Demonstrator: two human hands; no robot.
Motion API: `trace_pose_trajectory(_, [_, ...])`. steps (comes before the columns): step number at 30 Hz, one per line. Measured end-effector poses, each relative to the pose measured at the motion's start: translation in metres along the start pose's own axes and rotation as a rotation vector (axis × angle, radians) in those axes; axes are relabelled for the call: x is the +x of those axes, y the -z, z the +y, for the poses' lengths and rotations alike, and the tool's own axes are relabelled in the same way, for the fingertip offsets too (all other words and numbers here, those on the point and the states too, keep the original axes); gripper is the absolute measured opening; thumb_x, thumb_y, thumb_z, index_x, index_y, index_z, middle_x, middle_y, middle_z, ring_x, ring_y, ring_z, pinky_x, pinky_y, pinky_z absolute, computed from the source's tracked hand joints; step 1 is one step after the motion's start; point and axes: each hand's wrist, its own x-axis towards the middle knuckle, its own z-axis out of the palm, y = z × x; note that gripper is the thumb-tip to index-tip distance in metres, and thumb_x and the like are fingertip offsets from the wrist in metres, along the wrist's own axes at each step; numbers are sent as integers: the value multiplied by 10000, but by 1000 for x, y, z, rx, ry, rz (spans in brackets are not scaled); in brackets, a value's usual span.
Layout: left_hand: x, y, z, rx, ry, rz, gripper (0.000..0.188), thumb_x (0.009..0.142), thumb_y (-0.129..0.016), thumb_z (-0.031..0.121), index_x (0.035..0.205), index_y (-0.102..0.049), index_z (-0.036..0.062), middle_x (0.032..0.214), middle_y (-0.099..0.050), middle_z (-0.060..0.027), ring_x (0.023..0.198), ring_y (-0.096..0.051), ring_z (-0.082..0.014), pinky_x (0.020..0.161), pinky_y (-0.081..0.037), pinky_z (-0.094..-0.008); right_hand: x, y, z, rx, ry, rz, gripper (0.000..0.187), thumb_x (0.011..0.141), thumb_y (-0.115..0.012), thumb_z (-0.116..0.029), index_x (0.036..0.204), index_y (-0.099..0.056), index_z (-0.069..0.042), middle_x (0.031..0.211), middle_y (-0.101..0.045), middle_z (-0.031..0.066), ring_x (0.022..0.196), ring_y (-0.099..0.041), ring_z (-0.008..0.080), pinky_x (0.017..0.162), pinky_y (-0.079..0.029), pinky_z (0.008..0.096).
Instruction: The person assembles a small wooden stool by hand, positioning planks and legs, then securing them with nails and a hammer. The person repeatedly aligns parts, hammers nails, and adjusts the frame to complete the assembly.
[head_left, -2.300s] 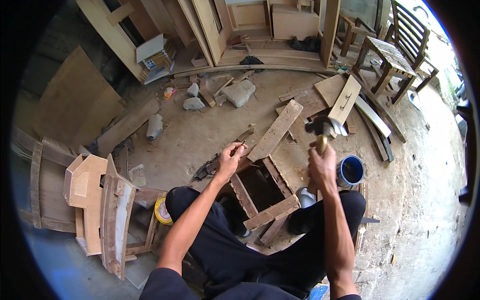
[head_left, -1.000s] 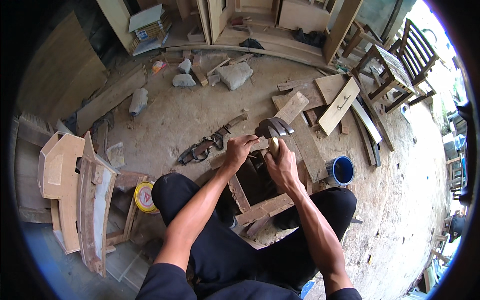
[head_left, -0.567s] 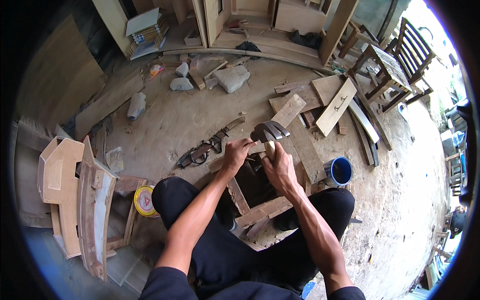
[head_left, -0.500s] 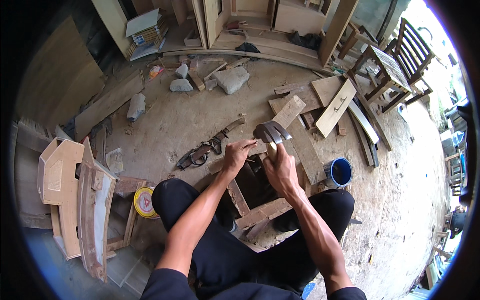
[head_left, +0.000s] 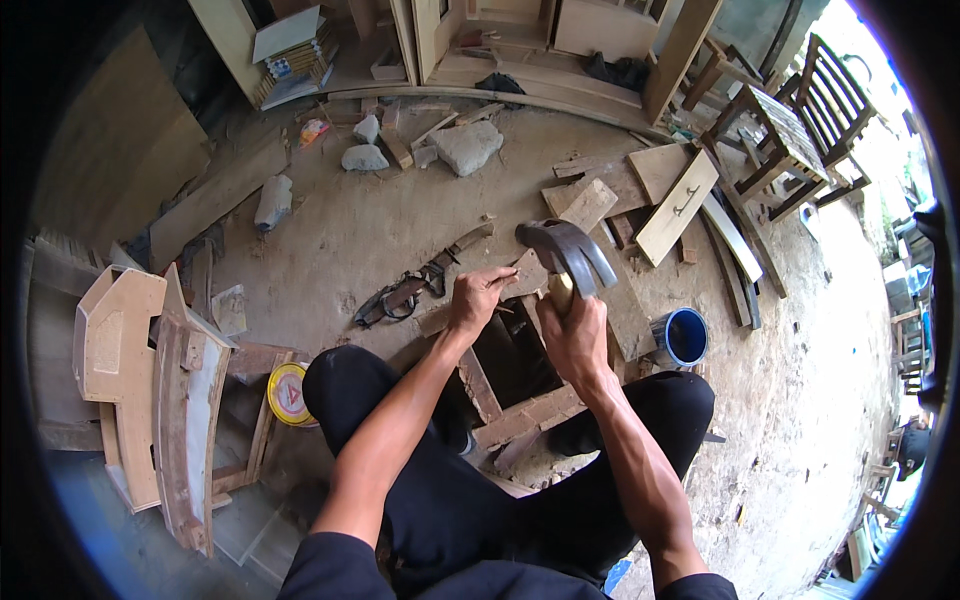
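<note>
My right hand (head_left: 577,335) is wrapped round the pale handle of a claw hammer (head_left: 568,250), its dark metal head lifted above the work. Left of it, my left hand (head_left: 478,302) is closed in a pinch, fingertips together; what they hold is too small to make out. Below both hands, between my knees, stands a rough wooden frame (head_left: 528,420) of short boards with a dark opening in the middle. Close to the fingertips of my left hand lies the end of a flat board (head_left: 524,274).
A belt with a dark pouch (head_left: 405,298) lies ahead on the floor. To the right are a blue bucket (head_left: 685,337), a plank pile with a handled drawer front (head_left: 678,208) and a wooden chair (head_left: 825,110). A yellow round tin (head_left: 290,393) sits left; stone lumps (head_left: 470,148) lie further off.
The hammer has risen and shifted slightly right, its head now looking larger. My left hand stays in its pinch at nearly the same place.
</note>
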Motion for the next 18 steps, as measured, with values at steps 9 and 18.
trace_pose_trajectory(9, [3, 3, 8, 13, 52, -6, 141, 805, -722, 125, 903, -714, 24, 842, -714, -108, 729, -690, -160, 641, -526, -287, 8, 3, -7, -25, -64, -44, 381, 786, -599, -59, 1148, -500, 7, 749, -614, 303, 724, -658, 423, 619, -503, 451])
trace_pose_trajectory(18, [1, 6, -2, 320, -105, -33, 128, 795, -723, 146, 884, -709, 55, 822, -705, -92, 704, -691, -193, 594, -515, -291, 9, -8, 7, -64, -107, -111, 341, 775, -615, -76, 1080, -507, 30, 821, -605, 334, 836, -587, 509, 673, -493, 497])
